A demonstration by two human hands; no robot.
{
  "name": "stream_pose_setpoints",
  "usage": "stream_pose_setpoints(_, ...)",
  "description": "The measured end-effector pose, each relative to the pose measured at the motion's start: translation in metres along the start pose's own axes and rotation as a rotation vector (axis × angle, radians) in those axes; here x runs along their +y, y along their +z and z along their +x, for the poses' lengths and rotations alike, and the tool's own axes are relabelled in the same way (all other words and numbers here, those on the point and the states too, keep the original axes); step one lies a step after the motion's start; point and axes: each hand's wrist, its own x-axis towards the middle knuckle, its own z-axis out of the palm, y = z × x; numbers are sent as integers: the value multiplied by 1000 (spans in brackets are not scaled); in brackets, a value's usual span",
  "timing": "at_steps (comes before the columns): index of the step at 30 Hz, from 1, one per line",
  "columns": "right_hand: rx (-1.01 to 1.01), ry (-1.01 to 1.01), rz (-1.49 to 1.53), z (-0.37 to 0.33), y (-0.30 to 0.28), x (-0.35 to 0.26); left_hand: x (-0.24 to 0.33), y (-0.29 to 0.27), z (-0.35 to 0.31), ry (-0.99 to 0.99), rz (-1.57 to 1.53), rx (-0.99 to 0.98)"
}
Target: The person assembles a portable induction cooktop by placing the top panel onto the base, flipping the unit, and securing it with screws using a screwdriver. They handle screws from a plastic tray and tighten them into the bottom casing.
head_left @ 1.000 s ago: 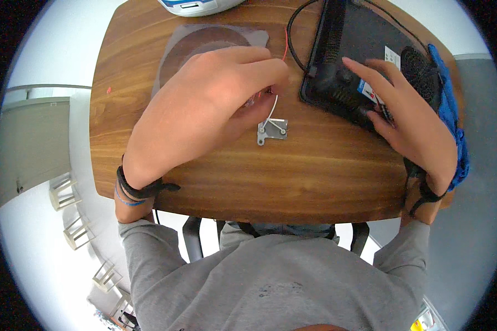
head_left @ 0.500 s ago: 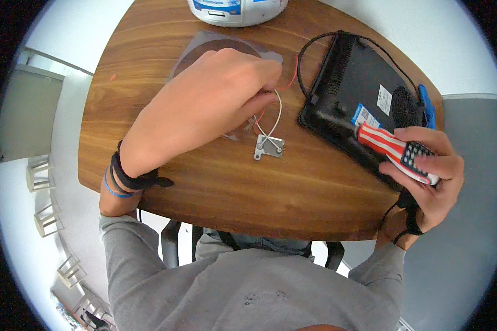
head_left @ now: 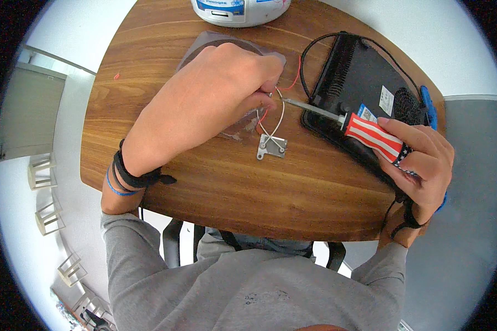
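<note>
My left hand (head_left: 234,69) is closed in a pinch over a dark translucent plastic sheet (head_left: 207,38). A tiny shiny metal piece shows at its fingertips, too small to name. My right hand (head_left: 419,157) grips a screwdriver (head_left: 374,135) by its red, white and blue handle with stars and stripes. The metal shaft points left, its tip close to my left fingertips; I cannot tell whether they touch. Below the pinch lies a small metal bracket (head_left: 271,147) with holes. White wire (head_left: 282,117) crosses over it, and its upper end runs up to my left fingers.
Under my right hand a black flat appliance (head_left: 356,77) with vents and a fan grille lies on the wooden table (head_left: 204,187), a black cord looped around it. A white rounded device (head_left: 240,14) stands at the far edge. Something blue (head_left: 428,105) lies at right.
The screwdriver has swung round and moved left, so its shaft now reaches toward my left fingertips. My right hand has shifted slightly left and up. My left hand has barely moved.
</note>
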Motion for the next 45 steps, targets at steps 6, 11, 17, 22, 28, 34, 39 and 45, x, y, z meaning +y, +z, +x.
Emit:
stream_pose_setpoints(6,42,-40,34,0,5,1,0,3,2,23,19,2)
stream_pose_setpoints(11,58,-44,44,0,7,0,2,4,1,28,19,6)
stream_pose_setpoints(17,33,-4,7,3,5,-5,2,5,0,49,-2,10)
stream_pose_setpoints(22,76,-46,58,-2,8,1,1,7,1,67,9,10)
stream_pose_setpoints(28,115,-64,72,-3,9,2,-1,8,1,34,-3,15)
stream_pose_setpoints(34,112,-77,79,0,8,1,0,7,1,53,19,12)
stream_pose_setpoints(39,129,-67,71,0,10,-2,0,7,1,54,12,12)
stream_pose_setpoints(45,89,-55,65,-2,6,1,-2,8,1,71,10,28)
